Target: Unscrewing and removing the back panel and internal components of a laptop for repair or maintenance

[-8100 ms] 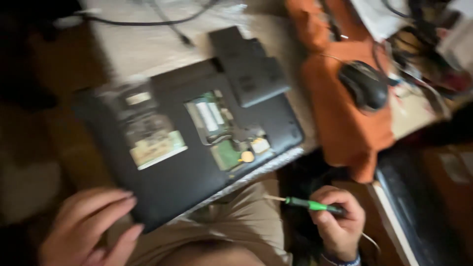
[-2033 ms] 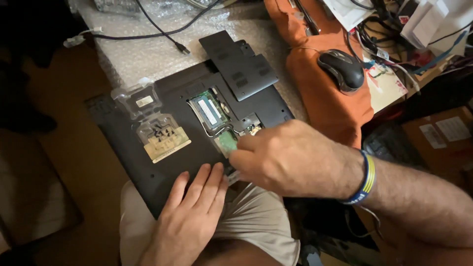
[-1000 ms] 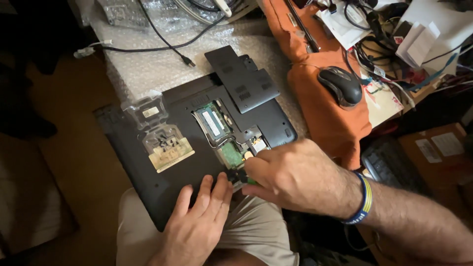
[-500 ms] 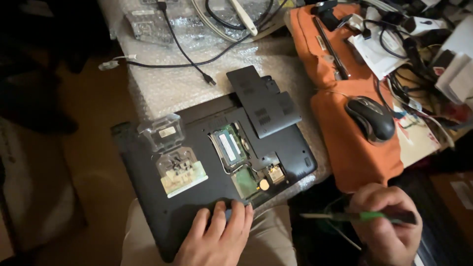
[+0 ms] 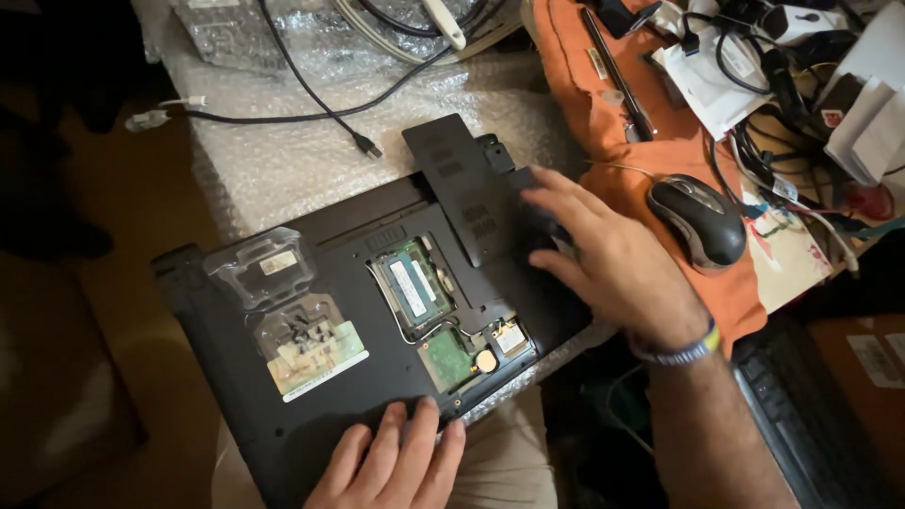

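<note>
A black laptop lies upside down, half on my lap, with an open bay showing a green memory module and a small circuit card. My left hand presses flat on the laptop's near edge. My right hand rests with fingers spread on the laptop's right side, fingertips touching the loose black cover panel that lies on its far corner. Neither hand holds anything. A clear plastic clamshell pack lies open on the laptop's left part.
Bubble wrap covers the table, with a black cable across it. An orange cloth at right carries a black mouse and a pen-like tool. Tangled cables and papers fill the far right.
My right hand held a green-handled screwdriver off the laptop's right half a second ago; now it is empty and has moved up onto the laptop by the cover panel. My left hand stayed put.
</note>
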